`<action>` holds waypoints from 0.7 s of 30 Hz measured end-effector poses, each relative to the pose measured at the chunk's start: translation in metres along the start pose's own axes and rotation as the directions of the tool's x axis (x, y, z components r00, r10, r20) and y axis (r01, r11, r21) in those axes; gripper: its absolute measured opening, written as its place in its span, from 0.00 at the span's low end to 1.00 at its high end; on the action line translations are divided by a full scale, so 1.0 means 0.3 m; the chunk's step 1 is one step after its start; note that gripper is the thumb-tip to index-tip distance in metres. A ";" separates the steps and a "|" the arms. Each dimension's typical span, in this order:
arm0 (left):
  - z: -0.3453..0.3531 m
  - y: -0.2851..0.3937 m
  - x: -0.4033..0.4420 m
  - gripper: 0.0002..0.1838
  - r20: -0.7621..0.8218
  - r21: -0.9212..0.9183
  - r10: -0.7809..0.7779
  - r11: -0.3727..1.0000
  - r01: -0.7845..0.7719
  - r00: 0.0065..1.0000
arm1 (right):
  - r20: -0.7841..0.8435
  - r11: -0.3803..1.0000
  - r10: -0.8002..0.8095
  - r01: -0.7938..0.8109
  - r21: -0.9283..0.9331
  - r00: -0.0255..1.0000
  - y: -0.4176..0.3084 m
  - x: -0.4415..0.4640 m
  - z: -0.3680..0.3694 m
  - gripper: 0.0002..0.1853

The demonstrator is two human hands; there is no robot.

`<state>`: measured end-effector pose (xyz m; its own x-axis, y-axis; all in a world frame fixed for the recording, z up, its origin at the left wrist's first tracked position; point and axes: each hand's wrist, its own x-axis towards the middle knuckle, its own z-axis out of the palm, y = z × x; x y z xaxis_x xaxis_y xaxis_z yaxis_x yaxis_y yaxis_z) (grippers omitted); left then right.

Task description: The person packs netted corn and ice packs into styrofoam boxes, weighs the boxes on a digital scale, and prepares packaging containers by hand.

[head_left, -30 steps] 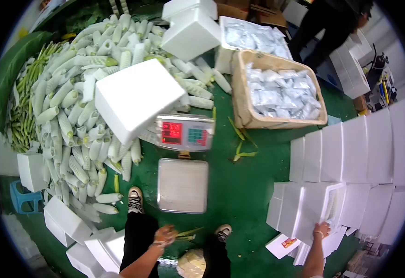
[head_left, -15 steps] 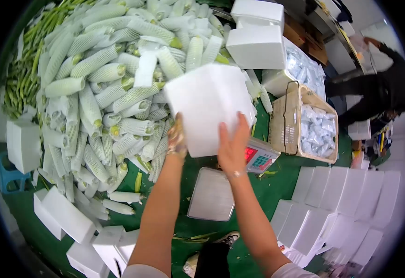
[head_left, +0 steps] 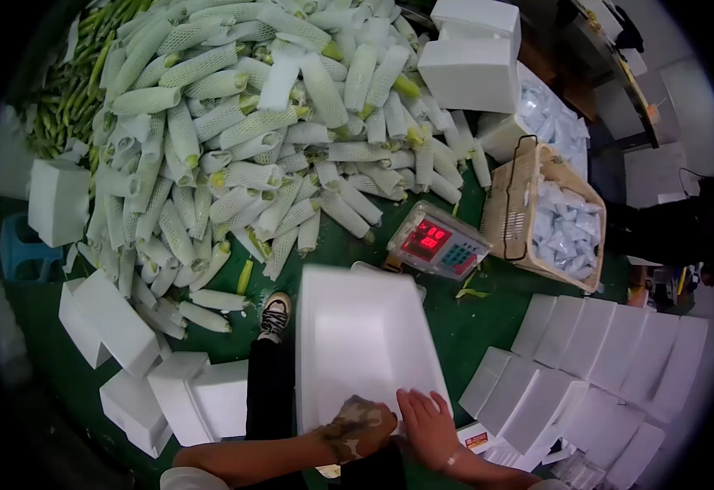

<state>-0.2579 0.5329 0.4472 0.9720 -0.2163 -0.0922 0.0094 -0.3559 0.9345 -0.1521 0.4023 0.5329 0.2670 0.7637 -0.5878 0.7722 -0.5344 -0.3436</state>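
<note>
- Now, the white box (head_left: 365, 339) runs long-ways ahead.
- My left hand (head_left: 363, 425) curls at its near end; can't tell if pinching.
- My right hand (head_left: 429, 425), just as near, is spread.

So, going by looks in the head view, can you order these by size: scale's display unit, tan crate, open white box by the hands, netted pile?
1. Netted pile
2. Open white box
3. Tan crate
4. Display unit

The box sits nearer the camera, so whether it truly outsizes the crate is unsure.
</note>
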 end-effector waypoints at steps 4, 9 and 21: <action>0.162 -0.139 0.007 0.17 0.454 0.083 -0.313 0.947 0.310 0.834 | -0.153 0.996 -0.025 0.037 0.076 0.988 0.198 -0.051 0.577 0.20; 0.226 -0.440 -0.072 0.28 -0.195 -0.232 -0.444 0.887 0.398 0.875 | -0.235 0.991 0.137 -0.135 0.022 0.962 0.406 0.063 0.931 0.16; -0.317 -1.114 -0.332 0.10 -0.657 0.261 -0.205 0.841 0.474 0.725 | -0.265 0.815 0.252 -0.056 0.577 0.931 0.047 0.852 0.596 0.20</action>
<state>-0.3355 0.7599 0.1770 0.8575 0.5135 -0.0320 0.4070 -0.6390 0.6527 -0.1760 0.5251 0.2467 0.5957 0.6724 -0.4393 0.2812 -0.6870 -0.6701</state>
